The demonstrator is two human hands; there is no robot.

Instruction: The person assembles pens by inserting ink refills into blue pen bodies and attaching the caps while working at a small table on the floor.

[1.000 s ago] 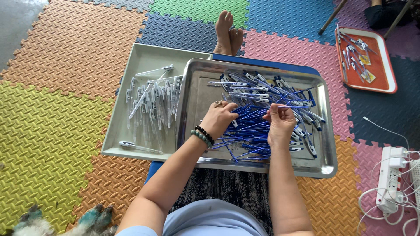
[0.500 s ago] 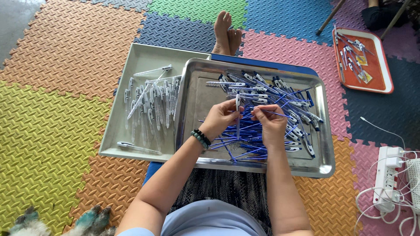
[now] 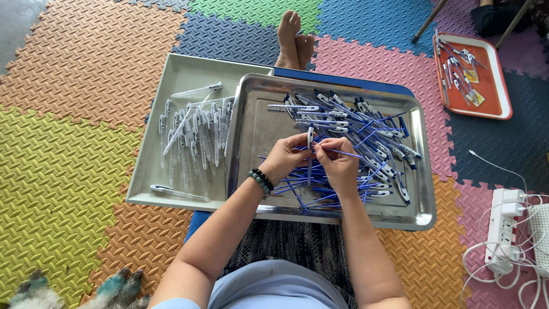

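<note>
You sit on a floor of interlocking foam mats (image 3: 68, 171) in orange, yellow, green, blue and pink. On it to your right lie an orange tray (image 3: 496, 86) of pen parts and a white power strip (image 3: 503, 232) with cables. A fluffy toy (image 3: 34, 289) rests at your lower left, on the yellow mat.

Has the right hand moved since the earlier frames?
Yes. The right hand has shifted left toward the left hand, judged against the metal tray.
</note>
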